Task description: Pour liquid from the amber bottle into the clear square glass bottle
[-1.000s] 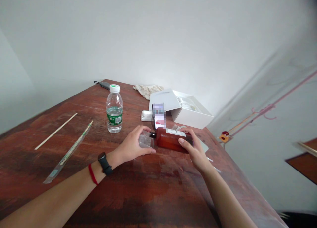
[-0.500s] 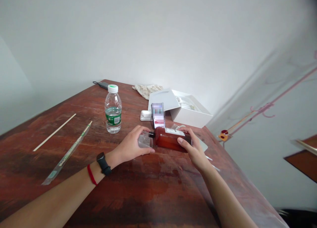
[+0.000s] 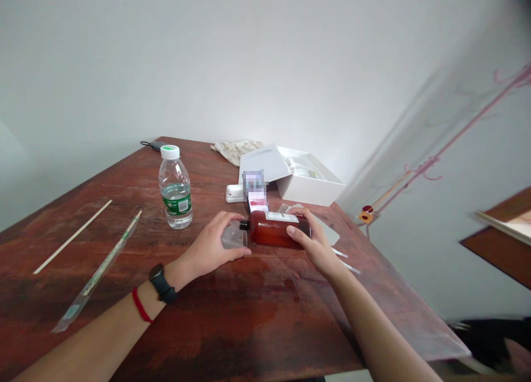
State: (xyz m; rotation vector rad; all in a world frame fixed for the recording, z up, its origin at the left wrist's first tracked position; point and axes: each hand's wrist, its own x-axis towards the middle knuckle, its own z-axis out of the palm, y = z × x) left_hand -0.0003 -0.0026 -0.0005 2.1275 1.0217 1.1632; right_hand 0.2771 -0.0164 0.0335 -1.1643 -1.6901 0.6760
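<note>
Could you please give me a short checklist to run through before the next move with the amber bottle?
1. Grip: ok. The right hand wraps the base end of the amber bottle.
2. Cap: cannot tell. The black cap is on the neck, but its tightness doesn't show.
3. Wrap: ok. The left hand is cupped over the clear plastic by the neck.
4. Left side: ok. The water bottle stands upright, apart from the left hand.
5. Far side: not ok. The blurred item stands close behind the amber bottle.
</note>
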